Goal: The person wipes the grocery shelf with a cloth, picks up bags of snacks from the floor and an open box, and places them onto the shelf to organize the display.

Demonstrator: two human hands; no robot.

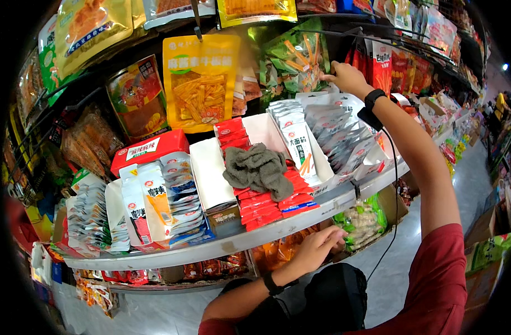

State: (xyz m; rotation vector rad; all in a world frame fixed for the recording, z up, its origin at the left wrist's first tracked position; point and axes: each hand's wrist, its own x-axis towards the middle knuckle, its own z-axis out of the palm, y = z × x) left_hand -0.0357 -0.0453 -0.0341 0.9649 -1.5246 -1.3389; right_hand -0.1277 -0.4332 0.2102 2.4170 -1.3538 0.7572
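Note:
My right hand (pixel 351 78) reaches up to the pegged goods, its thumb and fingers at the right edge of a green snack bag (pixel 295 58) that hangs tilted. Below the shelf lip, my left hand (pixel 318 249) hovers in front of the lower goods with nothing visible in it. Close to its fingertips are green-and-clear bags of pale snacks (pixel 364 220) in a carton. A crumpled grey cloth (pixel 259 169) lies on red snack packets (pixel 259 205) in an open display box. Left of the green bag hangs a large yellow snack pouch (pixel 201 83).
Boxes of silver sachets (pixel 337 134) and white upright packets (pixel 159 197) line the shelf, behind its metal edge (pixel 155 259). Metal pegs (pixel 198 33) jut out above. A black cable (pixel 391 234) hangs from my right wrist. Grey floor (pixel 155 312) shows below.

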